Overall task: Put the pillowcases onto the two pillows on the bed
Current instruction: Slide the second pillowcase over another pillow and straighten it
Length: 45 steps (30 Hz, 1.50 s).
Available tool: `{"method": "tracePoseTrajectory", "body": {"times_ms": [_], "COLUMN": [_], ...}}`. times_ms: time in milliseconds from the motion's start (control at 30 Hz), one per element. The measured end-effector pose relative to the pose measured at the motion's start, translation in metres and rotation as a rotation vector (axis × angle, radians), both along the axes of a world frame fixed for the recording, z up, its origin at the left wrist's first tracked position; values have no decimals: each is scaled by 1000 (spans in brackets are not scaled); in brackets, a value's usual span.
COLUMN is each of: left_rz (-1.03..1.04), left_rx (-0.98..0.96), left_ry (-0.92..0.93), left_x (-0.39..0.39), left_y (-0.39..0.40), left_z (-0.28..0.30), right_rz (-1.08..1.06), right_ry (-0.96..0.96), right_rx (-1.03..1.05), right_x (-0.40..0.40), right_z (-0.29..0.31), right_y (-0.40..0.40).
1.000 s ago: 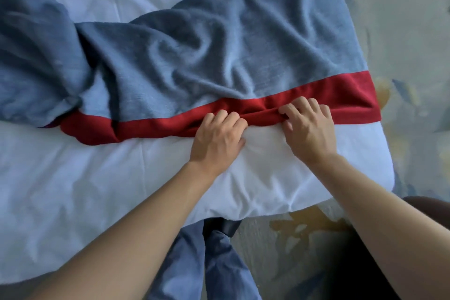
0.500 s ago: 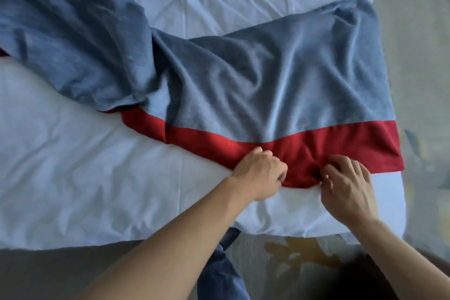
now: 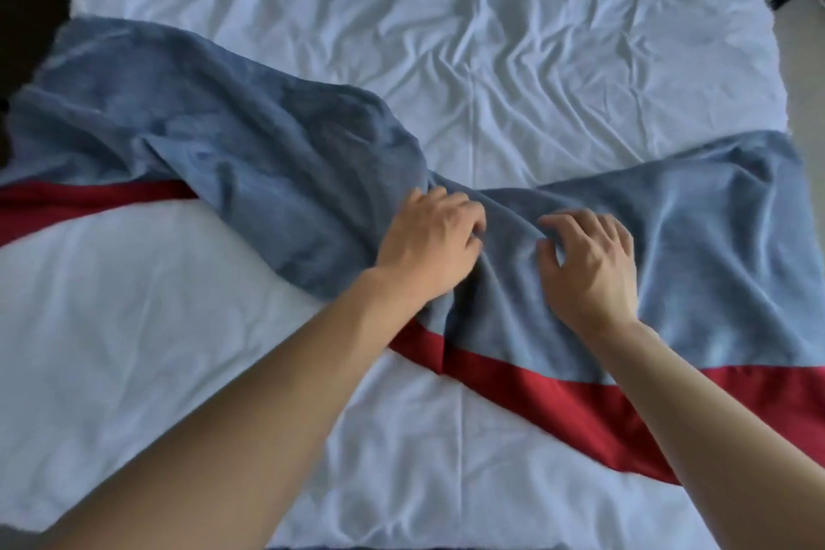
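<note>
A blue-grey pillowcase (image 3: 268, 174) with a red band (image 3: 580, 406) along its near edge lies crumpled across the white bedding (image 3: 169, 348). My left hand (image 3: 428, 246) grips a bunched fold of the blue cloth at the middle. A little to the right, my right hand (image 3: 589, 263) has its fingers curled into the same cloth, thumb against a fold. The left part of the case is humped up, and the right part lies flatter. I cannot tell whether the white surface under it is a pillow or the sheet.
A wrinkled white sheet (image 3: 468, 27) covers the far half of the bed. The bed's right edge (image 3: 777, 58) borders pale floor, and a dark area (image 3: 31, 4) lies at the far left.
Both hands have left the red band at the near edge and moved up onto the blue cloth at the middle. The view has lifted and shows more of the bed.
</note>
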State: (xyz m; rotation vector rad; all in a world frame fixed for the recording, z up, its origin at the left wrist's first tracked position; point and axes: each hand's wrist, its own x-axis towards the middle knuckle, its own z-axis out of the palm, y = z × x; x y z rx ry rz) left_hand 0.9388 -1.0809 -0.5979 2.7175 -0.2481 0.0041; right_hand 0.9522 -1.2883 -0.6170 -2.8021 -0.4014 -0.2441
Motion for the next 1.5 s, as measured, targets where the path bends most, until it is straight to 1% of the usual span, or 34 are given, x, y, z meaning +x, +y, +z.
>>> {"method": "tracePoseTrajectory", "body": {"times_ms": [167,267,333,400,467,633,700,767,800,833,867,933,1000,1033,1100,1133,1167,1200,1233,1267,1300,1333,1400,1467,1500], "left_rz": [44,49,-16,-151,-258,-380,-330,-148,-56,5,23,-10,-85,-128,-152,-125,-82,-37,-2,19,28,31,15,-21,-55], "left_rx": [92,128,146,205,267,370,319,185,146,156,199,273,287,266,190,138,89,61,46,57,97,151,291,370,374], "left_ry": [24,-12,8,127,252,491,613,692,681,644,607,589,606,617,560,471,340,203,104,70,95,157,267,295,290], "left_x": [56,96,122,147,164,158,154,158,164,169,173,177,181,183,188,192,195,200,205,209,214,219,229,235,236], "left_y": [86,123,139,146,147,146,144,137,131,124,116,102,93,92,95,99,105,113,120,125,128,126,114,91,78], "left_z": [-16,-32,-42,-50,-53,-39,-33,-24,-21,-19,-18,-13,-10,-9,-7,-5,-2,-1,0,-2,-4,-7,-13,-20,-24], "right_rz": [9,18,4,-6,22,98,138,182,204,226,246,290,338,349,323,283,227,154,78,14,-22,-23,58,128,125], "right_ry": [94,125,199,292,340,413,457,491,494,488,477,466,468,470,431,389,340,304,281,265,254,246,224,206,195], "right_rx": [-2,-31,-89,-147,-187,-217,-232,-251,-260,-262,-252,-222,-244,-267,-273,-251,-232,-221,-217,-214,-212,-208,-176,-123,-96], "right_x": [52,76,93,105,110,110,112,115,116,116,116,113,113,113,120,127,135,145,154,161,166,168,167,165,168], "right_z": [-12,-23,-30,-32,-33,-27,-25,-25,-25,-25,-25,-25,-27,-27,-25,-24,-22,-19,-17,-16,-16,-16,-21,-27,-29], "right_y": [79,120,133,133,125,112,110,111,112,114,117,120,122,122,119,115,109,102,95,88,83,79,78,75,71]}}
